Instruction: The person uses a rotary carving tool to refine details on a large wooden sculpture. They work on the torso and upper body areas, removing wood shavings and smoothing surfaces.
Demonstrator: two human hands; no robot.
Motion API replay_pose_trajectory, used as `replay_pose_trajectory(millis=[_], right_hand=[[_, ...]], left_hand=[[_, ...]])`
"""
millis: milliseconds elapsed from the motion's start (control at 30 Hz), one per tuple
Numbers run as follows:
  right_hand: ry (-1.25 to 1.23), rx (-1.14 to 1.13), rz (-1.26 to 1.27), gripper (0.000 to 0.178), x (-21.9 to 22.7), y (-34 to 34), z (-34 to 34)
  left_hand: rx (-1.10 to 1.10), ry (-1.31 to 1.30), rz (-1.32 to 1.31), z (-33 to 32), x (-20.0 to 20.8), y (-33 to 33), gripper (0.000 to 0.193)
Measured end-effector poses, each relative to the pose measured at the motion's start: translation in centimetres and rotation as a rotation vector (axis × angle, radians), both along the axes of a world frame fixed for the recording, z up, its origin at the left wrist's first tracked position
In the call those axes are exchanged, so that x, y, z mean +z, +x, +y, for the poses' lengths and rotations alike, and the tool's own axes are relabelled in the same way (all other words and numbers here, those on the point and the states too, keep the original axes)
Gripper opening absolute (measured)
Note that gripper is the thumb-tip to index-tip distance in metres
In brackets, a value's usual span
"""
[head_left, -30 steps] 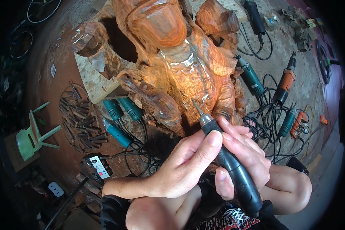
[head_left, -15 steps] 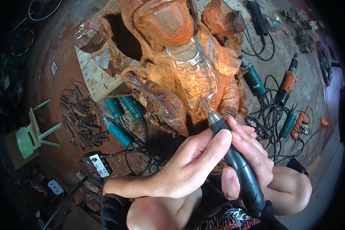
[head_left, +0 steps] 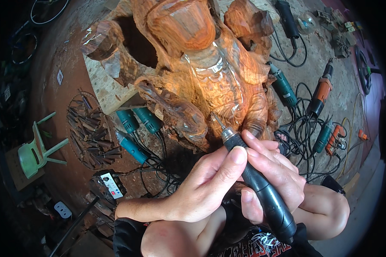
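Both my hands grip a black rotary carving tool (head_left: 268, 201) with a metal collar and a thin pointed bit. My left hand (head_left: 210, 182) wraps its front part from the left, the thumb lying on top near the collar. From the right, my right hand (head_left: 278, 171) curls its fingers round the body, its thumb underneath. The bit meets, or nearly meets, the lower front of a large reddish-brown wood carving (head_left: 218, 81); exact contact I cannot tell. Carved wavy lines and glossy patches cover the lit middle of the carving.
Green power tools (head_left: 133, 147) with tangled black cables lie left of the carving. To the right are an orange-and-black grinder (head_left: 321, 94) and another green tool (head_left: 283, 85). A basket of small cutter pieces (head_left: 92, 132), a green chair (head_left: 32, 156) and a white control box (head_left: 111, 185) stand left.
The tool and both hands have shifted slightly left, carrying the bit from the carving's lower middle toward its left side. The grip stays the same.
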State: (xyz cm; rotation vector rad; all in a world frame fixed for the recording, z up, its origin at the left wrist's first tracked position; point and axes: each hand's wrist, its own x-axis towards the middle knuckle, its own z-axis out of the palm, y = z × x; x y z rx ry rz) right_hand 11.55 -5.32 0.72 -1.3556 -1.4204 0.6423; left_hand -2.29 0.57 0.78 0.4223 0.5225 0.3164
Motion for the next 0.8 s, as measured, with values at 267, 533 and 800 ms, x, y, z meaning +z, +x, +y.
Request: replay_pose_trajectory(millis=[267, 533, 800], right_hand=[[-0.008, 0.029, 0.020, 0.033, 0.01, -0.14, 0.21], [0.007, 0.026, -0.009, 0.033, -0.10, -0.01, 0.11], [0.031, 0.000, -0.018, 0.035, -0.31, -0.11, -0.11]], left_hand=[[0.031, 0.021, 0.015, -0.24, -0.12, -0.35, 0.050], [0.029, -0.019, 0.030, -0.18, 0.23, -0.26, 0.049], [0.013, -0.076, 0.037, -0.18, 0.39, -0.22, 0.048]])
